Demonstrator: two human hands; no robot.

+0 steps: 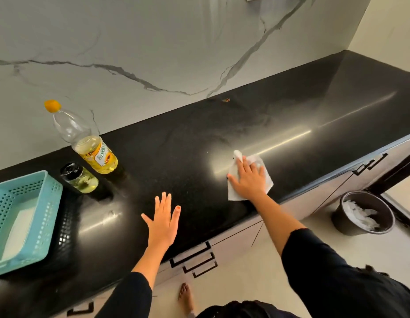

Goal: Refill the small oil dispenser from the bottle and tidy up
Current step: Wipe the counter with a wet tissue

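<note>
Two containers stand at the left of the black polished stone countertop (291, 134), both well apart from either hand. At the far left lies a turquoise perforated plastic basket (51, 198) with a white sheet in its bottom.

Just beside the basket, at its 2 o'clock, stands the small clear glass oil dispenser with a black cap (81, 179). It rests on its base, holds pale yellow oil, and its long axis runs toward 11 o'clock, cap end up. At 2 o'clock of the dispenser, just beside it, stands the clear plastic oil bottle with an orange cap and yellow label (89, 143). It is capped and filled to about label height. Its long axis also runs from 5 o'clock at the base to 11 o'clock at the cap.

Both containers lie at about 10 o'clock of the left hand (162, 222). That hand is flat, palm down, with straight spread fingers that hold nothing; contact with the countertop cannot be determined.

The right hand (247, 177) lies flat with straight fingers, pressing a white paper towel (236, 191) onto the countertop. Towel corners project at 11 and 7 o'clock of the hand.

At 4 o'clock of that hand, on the floor, stands a dark round bin (339, 222) containing crumpled white paper.
</note>
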